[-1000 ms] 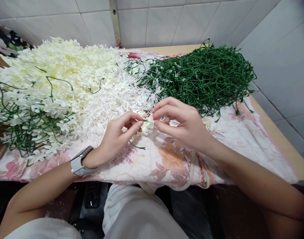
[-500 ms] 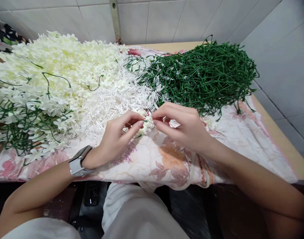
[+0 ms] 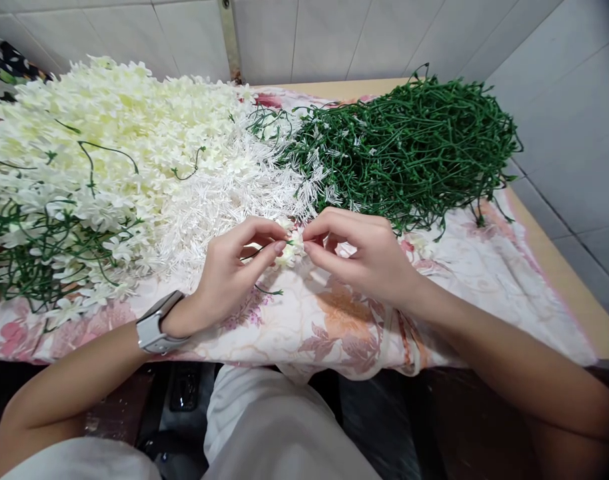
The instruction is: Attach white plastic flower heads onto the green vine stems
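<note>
My left hand (image 3: 239, 263), a watch (image 3: 159, 325) on its wrist, pinches a thin green plastic stem (image 3: 272, 292) near its tip. A pale cream artificial flower (image 3: 295, 250) sits at that tip, and the thumb and forefinger of my right hand (image 3: 362, 250) are closed on its petals. Both hands meet just above the cloth. Right behind them spreads a heap of white, thread-like stamen pieces (image 3: 224, 207). My fingers partly cover the flower and stem.
A large pile of cream flower heads (image 3: 119, 127) lies at the left, with finished green-stemmed flowers (image 3: 44, 253) at its front. Tangled green stems (image 3: 409, 147) are heaped at the right. A floral cloth (image 3: 484, 287) covers the table (image 3: 574, 293) against a tiled wall (image 3: 384, 40).
The stem's lower end now hangs in view below my left hand. Both hands keep their pinch on the stem and flower, nearly in place. The view has shifted slightly.
</note>
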### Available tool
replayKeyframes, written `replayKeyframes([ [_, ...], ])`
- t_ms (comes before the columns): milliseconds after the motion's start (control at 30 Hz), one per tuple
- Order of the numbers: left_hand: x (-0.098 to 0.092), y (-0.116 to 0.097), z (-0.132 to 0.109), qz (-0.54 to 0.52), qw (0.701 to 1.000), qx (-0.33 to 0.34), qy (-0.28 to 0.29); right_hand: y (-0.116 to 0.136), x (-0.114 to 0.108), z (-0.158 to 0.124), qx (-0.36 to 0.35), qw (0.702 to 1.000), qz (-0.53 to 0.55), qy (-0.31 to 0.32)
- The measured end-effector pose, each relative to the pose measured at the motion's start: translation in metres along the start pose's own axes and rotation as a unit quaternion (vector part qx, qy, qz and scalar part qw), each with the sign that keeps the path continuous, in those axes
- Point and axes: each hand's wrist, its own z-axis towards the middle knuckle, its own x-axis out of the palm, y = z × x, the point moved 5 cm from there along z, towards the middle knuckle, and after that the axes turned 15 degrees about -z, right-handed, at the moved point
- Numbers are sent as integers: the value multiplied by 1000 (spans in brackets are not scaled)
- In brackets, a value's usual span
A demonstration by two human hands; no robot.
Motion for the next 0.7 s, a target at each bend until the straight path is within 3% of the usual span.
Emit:
replayKeyframes([
  [700,1,0,1,9,999,31,4,4,0,-3,-22,999,-30,-27],
])
